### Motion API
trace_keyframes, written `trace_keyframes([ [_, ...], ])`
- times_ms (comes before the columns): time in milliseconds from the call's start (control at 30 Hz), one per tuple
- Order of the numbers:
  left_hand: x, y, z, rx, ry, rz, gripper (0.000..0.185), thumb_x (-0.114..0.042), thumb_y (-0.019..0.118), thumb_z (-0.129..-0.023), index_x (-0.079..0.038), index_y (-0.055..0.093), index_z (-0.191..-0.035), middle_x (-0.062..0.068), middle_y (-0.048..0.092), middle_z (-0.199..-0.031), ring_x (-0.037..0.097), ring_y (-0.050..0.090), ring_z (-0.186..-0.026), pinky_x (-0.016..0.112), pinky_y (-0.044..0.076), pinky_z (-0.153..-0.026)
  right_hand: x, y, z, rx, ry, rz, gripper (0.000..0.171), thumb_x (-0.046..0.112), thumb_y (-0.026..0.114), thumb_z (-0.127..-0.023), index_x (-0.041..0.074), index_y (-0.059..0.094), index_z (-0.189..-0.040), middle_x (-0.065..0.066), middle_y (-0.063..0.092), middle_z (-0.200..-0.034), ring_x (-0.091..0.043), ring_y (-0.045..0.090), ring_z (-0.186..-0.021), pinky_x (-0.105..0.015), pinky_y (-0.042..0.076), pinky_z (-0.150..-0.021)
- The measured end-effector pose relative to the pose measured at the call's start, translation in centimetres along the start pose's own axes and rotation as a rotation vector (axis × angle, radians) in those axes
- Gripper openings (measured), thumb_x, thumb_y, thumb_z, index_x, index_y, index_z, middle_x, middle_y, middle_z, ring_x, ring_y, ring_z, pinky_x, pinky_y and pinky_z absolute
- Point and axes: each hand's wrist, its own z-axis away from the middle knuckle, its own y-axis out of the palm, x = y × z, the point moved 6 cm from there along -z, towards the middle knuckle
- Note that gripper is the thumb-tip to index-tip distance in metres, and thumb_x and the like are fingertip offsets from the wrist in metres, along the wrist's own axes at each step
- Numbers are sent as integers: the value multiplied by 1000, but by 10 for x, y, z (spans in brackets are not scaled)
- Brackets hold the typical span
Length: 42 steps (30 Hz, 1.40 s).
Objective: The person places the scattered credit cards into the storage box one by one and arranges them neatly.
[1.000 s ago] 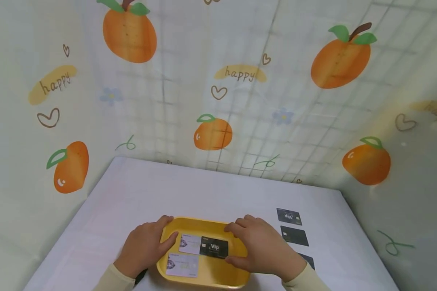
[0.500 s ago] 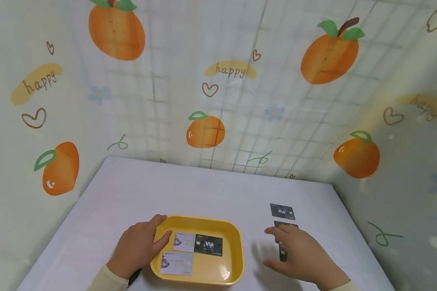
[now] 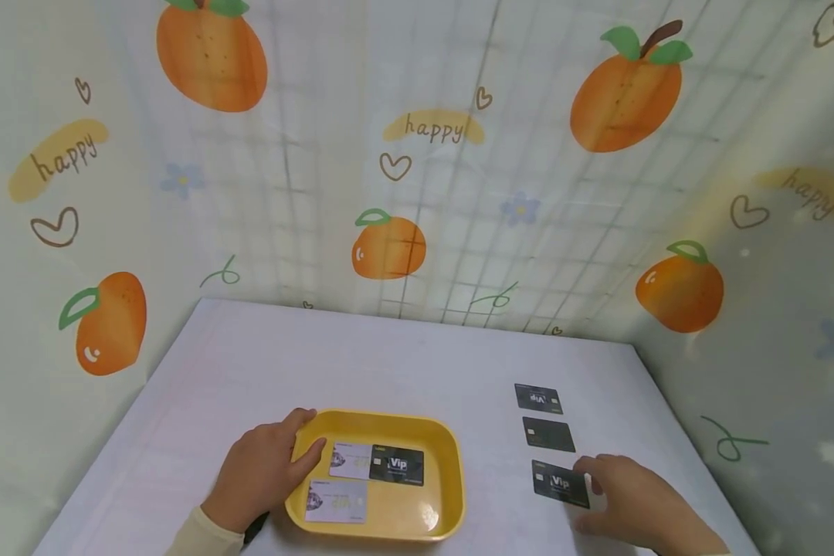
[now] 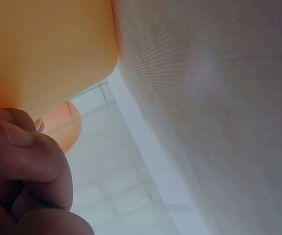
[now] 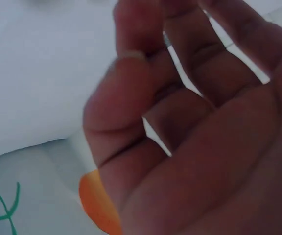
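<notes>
My left hand [image 3: 257,472] grips the left end of a yellow tray [image 3: 396,519], thumb over the rim. In the left wrist view, bent fingers [image 4: 35,161] press near the tray's outer wall [image 4: 53,54]. Inside the tray lie two pale cards, a front one [image 3: 337,502] and a rear one [image 3: 349,460], the latter edged by a black Vip card [image 3: 406,466]. At the right, my right hand [image 3: 635,500] has its fingertips right at the right edge of the nearest black Vip card [image 3: 556,484] on the table. The right wrist view shows loosely bent fingers [image 5: 116,98] and no card.
Behind that card, two more dark cards, a plain one [image 3: 549,435] and a Vip one [image 3: 538,399], lie in a column. White cloth covers the table [image 3: 361,347]. A curtain [image 3: 320,177] with printed oranges hangs around its back and sides.
My right hand has left the tray's right end and moved right to the nearest table card, uncovering the tray's right side. The left hand stays on the tray; the head view has shifted slightly.
</notes>
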Motion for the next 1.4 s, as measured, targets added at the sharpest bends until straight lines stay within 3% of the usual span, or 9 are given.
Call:
trace_keyframes([
  [233,0,2,1,33,-26,37,47,-49,72,-99,-19,69,-135,-10,39,-52,9,34,-44,27,28,-45,-5,3,-4,40,33,-25,70,47,101,-62,14,73,-118,-1,62,-86,-23,57,-81,-51,53,-78],
  [600,1,3,1,13,-5,30,46,-49,72,-98,-18,70,-133,-11,38,-52,8,34,-43,26,27,-45,-11,1,-12,11,25,-24,62,44,101,-63,17,72,-111,-1,60,-84,-22,56,-80,-47,50,-75],
  [800,1,1,0,10,0,23,47,-49,72,-98,-18,69,-133,-11,38,-52,8,33,-44,26,28,-45,-12,3,-20,34,33,-60,67,44,102,-61,15,69,-112,-3,60,-84,-22,57,-80,-47,51,-75],
  [1067,2,1,-1,12,1,24,47,-49,73,-98,-18,69,-133,-10,38,-52,9,33,-44,26,28,-46,-16,8,-31,69,13,-108,60,36,103,-61,14,68,-104,-4,60,-88,-23,56,-83,-48,50,-79],
  [1267,2,1,-1,11,3,19,47,-49,72,-98,-18,69,-133,-11,38,-52,8,34,-44,26,29,-46,-11,5,-32,9,-37,-88,64,36,106,-55,12,66,-98,-1,62,-90,-23,56,-86,-53,52,-86],
  [1400,2,0,-1,11,10,19,47,-49,72,-98,-17,69,-133,-11,38,-52,8,34,-44,26,29,-46,-8,5,-30,-23,-36,-109,66,32,107,-52,13,64,-99,2,63,-90,-22,56,-84,-50,52,-81],
])
